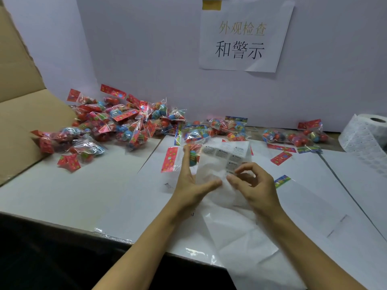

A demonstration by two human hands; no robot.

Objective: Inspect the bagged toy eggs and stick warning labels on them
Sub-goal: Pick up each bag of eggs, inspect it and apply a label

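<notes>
A white backing strip of warning labels (225,155) stands up between my hands, printed labels at its top. My left hand (193,181) holds the strip's left edge, thumb on its front, and a bagged toy egg (193,156) with a red header card (170,159) sits behind its fingers. My right hand (254,185) pinches a label at the strip's right side between thumb and forefinger. The strip's lower part trails over the table's front edge.
A big pile of bagged eggs (113,124) lies at the back left beside a cardboard flap (23,114). Smaller groups of bags (219,128) (297,137) lie along the back wall. A label roll (368,132) stands at far right. A paper sign (243,36) hangs on the wall.
</notes>
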